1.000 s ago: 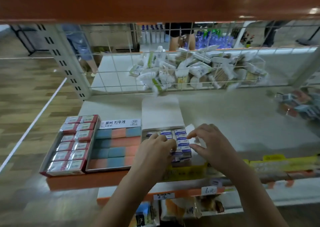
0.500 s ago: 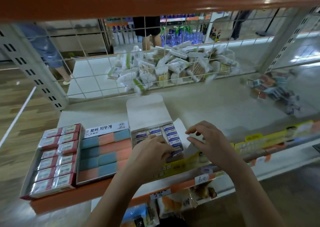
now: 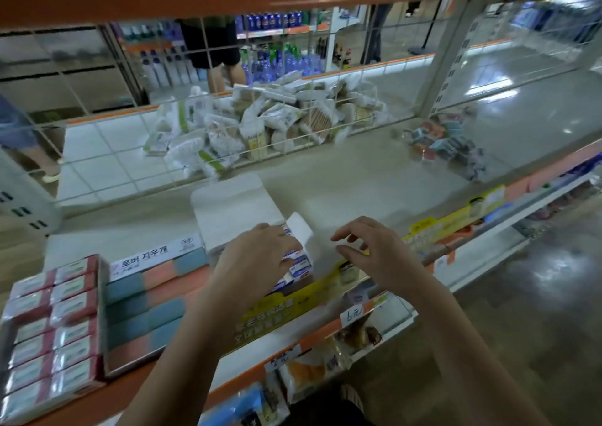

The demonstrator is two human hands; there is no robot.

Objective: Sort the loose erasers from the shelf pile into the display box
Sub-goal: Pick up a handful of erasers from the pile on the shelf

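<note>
Erasers (image 3: 298, 264) in the box (image 3: 228, 217) are pressed by the left hand (image 3: 257, 259); the right hand (image 3: 374, 249) hovers, released. Light, firm; best pinched by the sides.

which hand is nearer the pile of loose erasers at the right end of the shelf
Right. The right hand hovers over bare shelf just right of the white display box, on the side toward the loose eraser pile. The left hand rests on the erasers in that box, farther away.

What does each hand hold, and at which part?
The left hand rests on the blue-and-white wrapped erasers in the white cardboard display box; a grip cannot be told. The right hand holds nothing.
</note>
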